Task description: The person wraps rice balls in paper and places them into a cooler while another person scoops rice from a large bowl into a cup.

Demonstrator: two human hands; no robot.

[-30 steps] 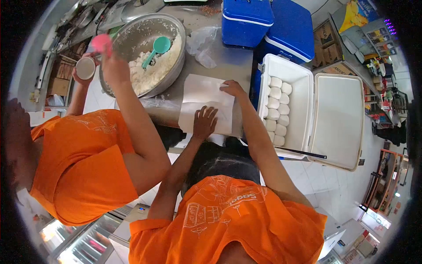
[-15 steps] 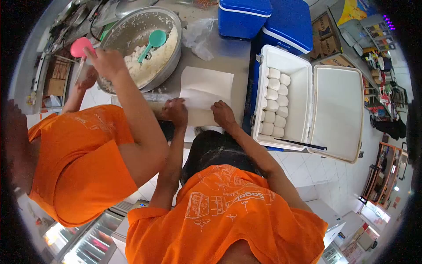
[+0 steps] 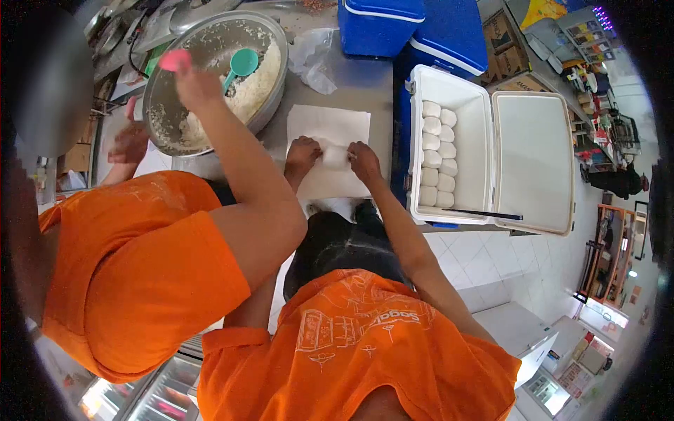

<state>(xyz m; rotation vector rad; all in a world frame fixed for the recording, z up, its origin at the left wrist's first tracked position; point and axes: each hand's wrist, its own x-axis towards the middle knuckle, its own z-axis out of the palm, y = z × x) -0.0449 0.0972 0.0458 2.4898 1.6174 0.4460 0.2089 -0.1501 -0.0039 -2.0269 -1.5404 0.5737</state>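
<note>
A white paper sheet (image 3: 328,123) lies on the metal table in front of me, with a pale, rounded bundle (image 3: 335,157) on its middle. My left hand (image 3: 303,154) is curled at the bundle's left side, its fingertips closed on the paper. Mirroring it on the right, my right hand (image 3: 363,161) pinches the paper's other side. What the bundle holds is hidden. Left of the sheet stands a large metal pot (image 3: 279,88) of white rice (image 3: 258,91), and a turquoise scoop (image 3: 244,63) rests in it.
A co-worker in an orange shirt (image 3: 147,281) stands close at left, holding a pink scoop (image 3: 175,60) over the pot; that arm reaches near mine. On the right, an open cooler (image 3: 470,140) contains several white bundles (image 3: 446,151). Blue coolers (image 3: 382,28) and a plastic bag (image 3: 314,59) sit behind.
Both my hands have moved forward from the paper's near edge to its middle, where the bundle now shows between them. The co-worker's pink scoop has moved right, over the pot.
</note>
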